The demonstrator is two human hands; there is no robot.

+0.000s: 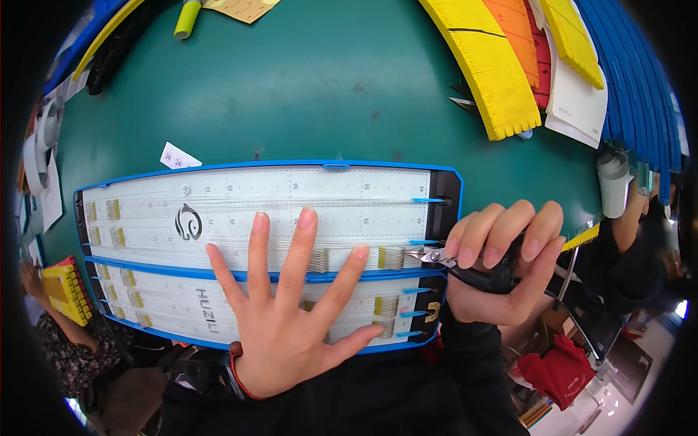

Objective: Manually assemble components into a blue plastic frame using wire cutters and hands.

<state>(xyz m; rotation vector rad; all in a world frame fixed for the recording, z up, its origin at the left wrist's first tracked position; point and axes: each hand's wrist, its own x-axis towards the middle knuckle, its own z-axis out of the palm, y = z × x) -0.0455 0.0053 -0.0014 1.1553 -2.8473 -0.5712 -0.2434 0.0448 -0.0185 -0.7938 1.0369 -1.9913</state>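
A long blue-rimmed fishing rig case [145, 207] lies unfolded in front of me, its two white panels strung lengthwise with fine lines. My left hand [291, 327] is spread flat across both panels, fingers apart, holding nothing. Small pliers [430, 254] with black handles are gripped in my right hand [502, 251], at the case's right end. Their metal tip points left, close beside a row of small wire hooks [392, 257]; whether it touches a line, I cannot tell. Several light-blue tabs [426, 200] sit along the right edge. My palm hides part of the lower panel.
Beyond the case stretches a green tabletop [305, 94]. A white paper slip [179, 156] lies just behind the case. Yellow foam strips [494, 80] and blue strips [629, 73] fill the far right. A yellow-green marker [187, 19] is at the far edge. Another person's arm [58, 312] shows at left.
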